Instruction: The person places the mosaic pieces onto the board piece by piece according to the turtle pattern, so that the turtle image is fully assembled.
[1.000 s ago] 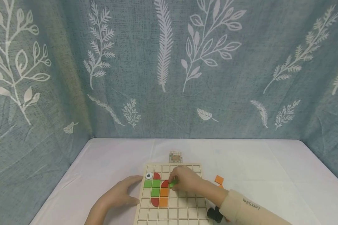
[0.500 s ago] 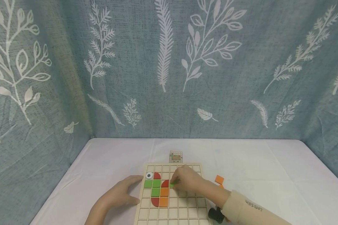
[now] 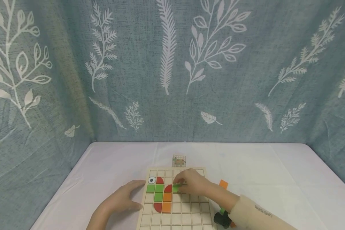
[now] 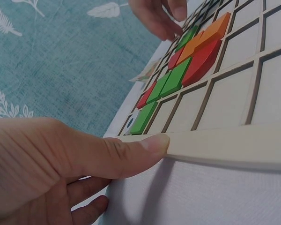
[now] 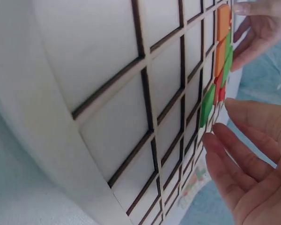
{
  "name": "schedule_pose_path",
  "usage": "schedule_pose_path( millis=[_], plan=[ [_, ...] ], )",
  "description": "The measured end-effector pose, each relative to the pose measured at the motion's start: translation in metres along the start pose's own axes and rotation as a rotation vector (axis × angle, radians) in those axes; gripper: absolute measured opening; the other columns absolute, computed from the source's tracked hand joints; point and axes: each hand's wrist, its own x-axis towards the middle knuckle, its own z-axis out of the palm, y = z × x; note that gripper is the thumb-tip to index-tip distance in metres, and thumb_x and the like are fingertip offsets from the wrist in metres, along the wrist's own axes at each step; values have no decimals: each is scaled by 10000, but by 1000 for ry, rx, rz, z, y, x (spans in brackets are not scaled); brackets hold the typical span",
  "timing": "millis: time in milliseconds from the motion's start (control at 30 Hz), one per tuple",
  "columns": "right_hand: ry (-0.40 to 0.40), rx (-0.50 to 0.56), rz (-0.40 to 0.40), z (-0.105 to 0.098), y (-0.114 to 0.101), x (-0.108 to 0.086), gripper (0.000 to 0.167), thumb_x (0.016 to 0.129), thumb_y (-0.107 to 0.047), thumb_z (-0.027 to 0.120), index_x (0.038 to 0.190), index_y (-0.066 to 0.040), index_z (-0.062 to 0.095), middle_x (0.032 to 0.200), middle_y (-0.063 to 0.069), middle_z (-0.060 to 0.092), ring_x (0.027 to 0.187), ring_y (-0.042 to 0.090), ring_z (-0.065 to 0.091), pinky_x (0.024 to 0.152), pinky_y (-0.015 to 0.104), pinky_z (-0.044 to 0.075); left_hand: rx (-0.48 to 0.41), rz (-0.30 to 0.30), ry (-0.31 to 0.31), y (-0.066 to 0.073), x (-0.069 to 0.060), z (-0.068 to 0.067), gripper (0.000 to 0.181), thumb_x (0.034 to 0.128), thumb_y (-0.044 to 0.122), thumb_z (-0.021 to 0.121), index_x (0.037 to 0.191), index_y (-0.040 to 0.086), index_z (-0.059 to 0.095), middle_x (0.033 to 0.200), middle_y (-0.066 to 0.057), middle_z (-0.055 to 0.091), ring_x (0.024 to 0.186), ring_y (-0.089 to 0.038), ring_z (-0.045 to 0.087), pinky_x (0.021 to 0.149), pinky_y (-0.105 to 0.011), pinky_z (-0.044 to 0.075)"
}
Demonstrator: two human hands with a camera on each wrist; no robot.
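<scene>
A wooden grid board [image 3: 176,218] lies on the table. Its upper left cells hold a round eye tile [image 3: 151,180], green square tiles [image 3: 158,197], orange square tiles [image 3: 166,207] and rounded red tiles [image 3: 158,207]. My right hand [image 3: 191,182] hovers over the rightmost green tile [image 5: 207,105], which sits in a cell beside a red one; thumb and fingers are spread apart around it and hold nothing. At the board's left edge rests my left hand [image 3: 121,197], its thumb [image 4: 152,143] touching the rim and its fingers extended.
A small picture card [image 3: 179,161] stands at the board's far edge. Right of the board lie a loose orange tile [image 3: 223,184] and a black object [image 3: 222,219], with bits of green and orange beside it, partly hidden by the sleeve. A leaf-patterned curtain [image 3: 172,70] hangs behind the table.
My right hand has let go of the green tile and its fingers have parted, so more of the tile shows. The right forearm has shifted slightly right. My left hand has stayed put.
</scene>
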Motion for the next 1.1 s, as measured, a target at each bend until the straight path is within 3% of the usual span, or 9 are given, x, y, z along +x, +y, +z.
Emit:
schedule_pose_path(
  millis=[367, 667, 1100],
  plan=[
    [-77, 31, 60, -9, 6, -12, 96, 819, -96, 651, 899, -84, 703, 856, -21, 693, 720, 8, 576, 654, 143, 496, 8, 9, 2, -2, 1, 0, 763, 552, 110, 819, 1261, 56, 545, 1338, -167, 490, 1282, -402, 371, 1058, -575, 292],
    [-56, 13, 50, -16, 17, -26, 88, 832, -107, 641, 898, -86, 696, 860, -21, 679, 721, 12, 567, 654, 156, 496, 11, -9, -1, -1, 1, 0, 766, 550, 119, 821, 1263, 67, 546, 1340, -165, 489, 1285, -402, 367, 1056, -577, 293],
    [-1, 31, 117, -33, 33, -60, 62, 845, -144, 643, 891, -116, 673, 858, -63, 642, 756, 49, 566, 634, 198, 501, 14, -9, -2, -2, 3, 0, 776, 542, 138, 820, 1264, 68, 544, 1345, -175, 482, 1285, -414, 359, 1047, -592, 292]
  ],
)
